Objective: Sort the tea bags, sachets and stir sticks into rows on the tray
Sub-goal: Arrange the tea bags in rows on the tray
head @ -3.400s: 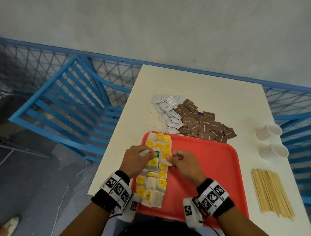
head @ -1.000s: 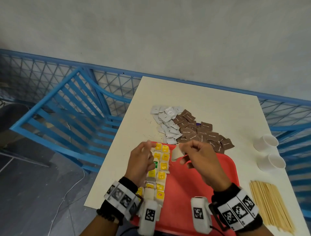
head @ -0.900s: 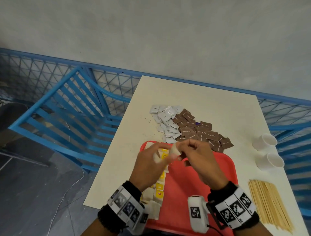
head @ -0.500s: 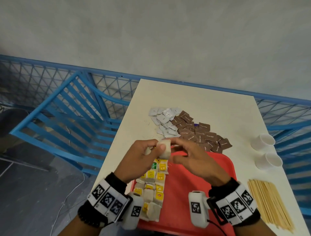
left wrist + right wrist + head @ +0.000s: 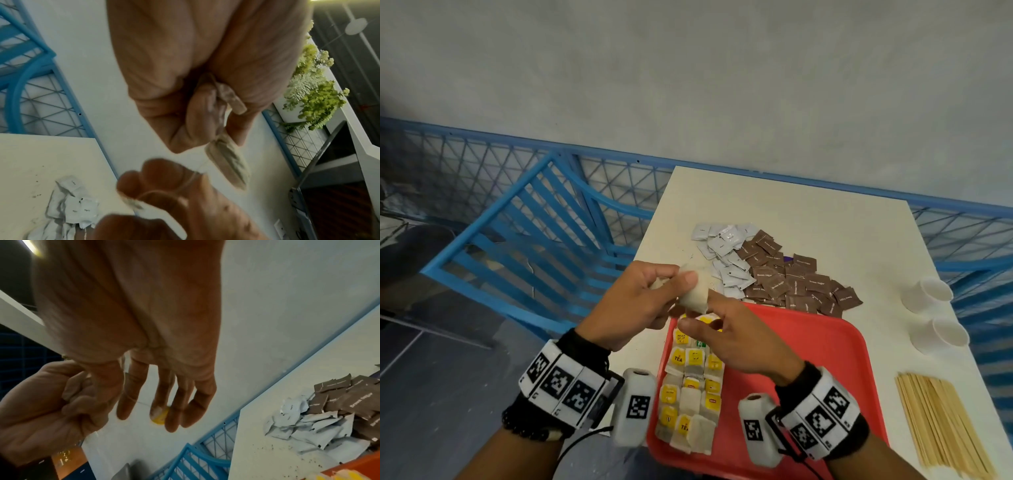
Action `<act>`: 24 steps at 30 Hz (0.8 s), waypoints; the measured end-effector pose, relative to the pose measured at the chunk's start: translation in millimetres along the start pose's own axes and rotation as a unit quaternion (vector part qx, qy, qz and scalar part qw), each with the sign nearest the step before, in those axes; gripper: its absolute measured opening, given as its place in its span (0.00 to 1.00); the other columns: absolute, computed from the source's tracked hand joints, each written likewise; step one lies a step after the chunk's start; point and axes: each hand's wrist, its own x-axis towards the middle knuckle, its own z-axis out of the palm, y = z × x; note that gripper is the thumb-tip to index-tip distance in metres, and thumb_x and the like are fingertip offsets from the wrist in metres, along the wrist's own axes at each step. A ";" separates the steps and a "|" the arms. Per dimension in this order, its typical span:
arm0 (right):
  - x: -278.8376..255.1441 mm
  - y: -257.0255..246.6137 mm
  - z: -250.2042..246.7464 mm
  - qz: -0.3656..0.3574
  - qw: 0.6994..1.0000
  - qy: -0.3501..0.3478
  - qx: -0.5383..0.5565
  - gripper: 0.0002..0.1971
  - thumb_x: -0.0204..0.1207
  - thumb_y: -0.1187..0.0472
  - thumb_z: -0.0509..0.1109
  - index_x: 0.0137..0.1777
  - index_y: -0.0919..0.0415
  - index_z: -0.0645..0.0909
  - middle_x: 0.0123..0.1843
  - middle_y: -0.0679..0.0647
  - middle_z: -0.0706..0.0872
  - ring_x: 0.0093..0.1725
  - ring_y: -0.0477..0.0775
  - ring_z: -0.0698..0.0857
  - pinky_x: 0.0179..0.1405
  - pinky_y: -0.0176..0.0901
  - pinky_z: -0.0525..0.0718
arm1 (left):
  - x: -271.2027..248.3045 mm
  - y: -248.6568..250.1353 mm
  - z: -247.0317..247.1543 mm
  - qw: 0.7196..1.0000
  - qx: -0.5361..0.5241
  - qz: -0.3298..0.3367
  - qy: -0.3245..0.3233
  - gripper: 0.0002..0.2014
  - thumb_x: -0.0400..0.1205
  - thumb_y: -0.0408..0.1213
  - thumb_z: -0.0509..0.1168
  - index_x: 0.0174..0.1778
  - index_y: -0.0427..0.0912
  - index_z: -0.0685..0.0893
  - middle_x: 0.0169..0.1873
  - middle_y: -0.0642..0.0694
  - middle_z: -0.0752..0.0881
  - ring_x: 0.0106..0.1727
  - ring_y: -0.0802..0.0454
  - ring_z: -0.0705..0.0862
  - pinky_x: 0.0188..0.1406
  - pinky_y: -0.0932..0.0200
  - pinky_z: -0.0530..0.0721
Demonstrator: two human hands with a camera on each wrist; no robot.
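1. Since the earlier frame, both hands have been lifted off the tea-bag rows [image 5: 693, 380] to above the tray's [image 5: 808, 346] far-left corner.
2. A tea bag [image 5: 697, 295] is pinched in the left hand [image 5: 635, 308] fingers; its string and yellow tag [image 5: 159, 416] are held by the curled right hand [image 5: 736, 337] fingers.
3. Step judged: untangling, then placing in the row. Sachets [image 5: 774, 270] and stir sticks [image 5: 941, 425] remain on the tabletop [image 5: 825, 219] beyond and right of the tray.

Our head cam looks down at table [image 5: 808, 219] + tray [image 5: 808, 342], wrist cams sit super close on fingers, all sharing the sachets [image 5: 726, 260].
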 end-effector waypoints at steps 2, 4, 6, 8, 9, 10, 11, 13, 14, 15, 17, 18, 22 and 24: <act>-1.6 1.0 1.3 -0.014 1.000 0.007 0.003 0.08 0.85 0.56 0.68 0.55 0.55 0.88 0.52 0.50 0.89 0.50 0.46 0.87 0.47 0.35 0.81 | 0.1 1.7 -2.1 1.000 -0.018 0.002 0.018 0.21 0.82 0.45 0.66 0.48 0.24 0.86 0.26 0.44 0.57 0.24 0.53 0.55 0.22 0.60 0.56; -8.1 4.2 -1.5 0.002 0.999 0.000 0.040 0.10 0.86 0.59 0.66 0.51 0.60 0.89 0.47 0.51 0.91 0.43 0.47 0.88 0.42 0.32 0.80 | -0.2 1.6 -6.4 0.999 -0.030 -0.001 0.038 0.23 0.82 0.45 0.66 0.49 0.22 0.85 0.26 0.44 0.57 0.25 0.54 0.55 0.21 0.61 0.56; -16.1 7.5 -6.5 0.021 0.996 -0.019 0.084 0.09 0.85 0.61 0.67 0.51 0.63 0.88 0.45 0.54 0.91 0.41 0.46 0.88 0.40 0.32 0.81 | -1.3 -0.4 -11.1 0.998 -0.044 -0.008 0.053 0.22 0.82 0.44 0.66 0.50 0.22 0.85 0.25 0.47 0.58 0.24 0.56 0.56 0.20 0.63 0.57; -22.0 11.0 -11.2 0.036 0.989 -0.040 0.134 0.06 0.83 0.64 0.69 0.53 0.63 0.88 0.46 0.55 0.91 0.42 0.49 0.88 0.43 0.37 0.84 | -0.9 -6.2 -16.0 0.996 -0.060 -0.013 0.064 0.23 0.82 0.45 0.68 0.50 0.22 0.84 0.27 0.43 0.57 0.25 0.55 0.55 0.21 0.63 0.56; -24.3 13.2 -13.7 0.044 0.985 -0.045 0.159 0.06 0.82 0.66 0.71 0.54 0.64 0.88 0.47 0.57 0.91 0.44 0.51 0.89 0.46 0.39 0.86 | -0.7 -9.4 -17.6 0.995 -0.068 -0.015 0.065 0.24 0.83 0.47 0.70 0.50 0.21 0.84 0.28 0.38 0.57 0.26 0.54 0.54 0.21 0.62 0.54; -26.5 16.2 -16.4 0.052 0.981 -0.050 0.182 0.07 0.80 0.67 0.72 0.56 0.66 0.88 0.49 0.60 0.91 0.46 0.53 0.90 0.49 0.41 0.87 | -0.4 -12.5 -18.5 0.995 -0.075 -0.017 0.063 0.26 0.82 0.48 0.72 0.50 0.21 0.84 0.29 0.34 0.58 0.27 0.52 0.53 0.22 0.61 0.53; -28.4 17.9 -19.4 0.059 0.976 -0.055 0.204 0.09 0.78 0.67 0.73 0.57 0.66 0.87 0.51 0.64 0.91 0.48 0.55 0.90 0.51 0.41 0.87 | -0.1 -15.4 -18.9 0.995 -0.081 -0.020 0.061 0.28 0.80 0.50 0.72 0.51 0.21 0.83 0.30 0.31 0.61 0.27 0.51 0.52 0.22 0.61 0.53; -30.3 18.4 -23.6 0.065 0.967 -0.061 0.237 0.11 0.75 0.65 0.75 0.57 0.64 0.88 0.53 0.67 0.90 0.50 0.58 0.91 0.53 0.41 0.86 | -0.6 -20.4 -18.8 0.994 -0.084 -0.029 0.063 0.29 0.79 0.51 0.73 0.52 0.20 0.82 0.33 0.32 0.64 0.28 0.51 0.53 0.20 0.63 0.55; -29.9 17.2 -24.5 0.063 0.967 -0.050 0.242 0.09 0.75 0.64 0.75 0.55 0.62 0.88 0.50 0.66 0.91 0.48 0.57 0.91 0.50 0.40 0.86 | -1.3 -23.0 -17.7 0.994 -0.080 -0.035 0.067 0.29 0.81 0.50 0.73 0.53 0.20 0.82 0.33 0.36 0.60 0.28 0.52 0.53 0.20 0.64 0.57; -28.5 14.8 -24.7 0.061 0.969 -0.026 0.239 0.07 0.75 0.65 0.75 0.52 0.61 0.89 0.45 0.63 0.91 0.44 0.55 0.91 0.46 0.39 0.86 | -2.4 -26.3 -15.8 0.994 -0.071 -0.043 0.069 0.28 0.80 0.49 0.72 0.53 0.20 0.82 0.32 0.38 0.57 0.27 0.52 0.54 0.20 0.65 0.58; -23.3 8.9 -22.5 0.056 0.972 0.033 0.225 0.05 0.74 0.70 0.76 0.48 0.62 0.89 0.39 0.55 0.91 0.37 0.48 0.89 0.38 0.34 0.84 | -4.9 -34.0 -9.4 0.995 -0.035 -0.061 0.067 0.23 0.77 0.49 0.71 0.47 0.27 0.86 0.27 0.44 0.58 0.26 0.54 0.56 0.21 0.64 0.60; -20.0 6.5 -20.2 0.052 0.972 0.058 0.221 0.05 0.74 0.71 0.76 0.47 0.63 0.89 0.38 0.54 0.91 0.36 0.46 0.88 0.36 0.32 0.83 | -5.9 -37.4 -4.9 0.996 -0.008 -0.067 0.065 0.18 0.77 0.49 0.71 0.43 0.33 0.89 0.24 0.49 0.61 0.24 0.55 0.58 0.21 0.63 0.61; -5.1 -1.7 -9.3 0.073 0.961 0.118 0.238 0.04 0.74 0.70 0.77 0.47 0.64 0.89 0.35 0.56 0.89 0.34 0.50 0.86 0.37 0.38 0.86 | -8.8 -41.6 10.1 0.996 0.014 -0.088 0.028 0.19 0.84 0.48 0.63 0.28 0.49 0.87 0.19 0.55 0.64 0.21 0.58 0.58 0.21 0.64 0.60; 1.0 -4.3 -6.2 0.096 0.959 0.128 0.233 0.03 0.76 0.71 0.76 0.48 0.67 0.89 0.35 0.60 0.88 0.33 0.52 0.86 0.37 0.38 0.88 | -9.0 -39.1 11.4 0.996 -0.007 -0.091 0.018 0.21 0.84 0.51 0.62 0.24 0.51 0.84 0.21 0.53 0.60 0.23 0.56 0.55 0.23 0.63 0.58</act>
